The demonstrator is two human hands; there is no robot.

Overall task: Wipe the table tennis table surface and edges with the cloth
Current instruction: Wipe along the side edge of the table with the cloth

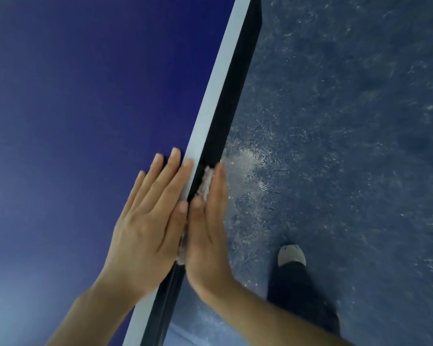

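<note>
My left grip (pixel 145 228) lies flat on the blue top of the worktop (pixel 73 96), fingers straight and close together, holding nothing. Its forefinger runs along the white line (pixel 225 71) at the border and its thumb lies at the very brink.

My right grip (pixel 208 221) stands on edge just over that brink, palm turned against the dark side edge (pixel 238 78), fingers straight and pointing away from me. It presses the cloth (pixel 206 179) flat to that side face rather than clutching it. The cloth is pale and fluffy, sandwiched between palm and edge. A tuft shows beside my fingers and another below the heel of the palm. How much is bunched beneath I cannot quite tell. The two thumbs nearly touch.

Below is the scuffed dark blue floor (pixel 348 121), with my pale shoe (pixel 291 254) and dark trouser leg (pixel 295 290) near the worktop.
</note>
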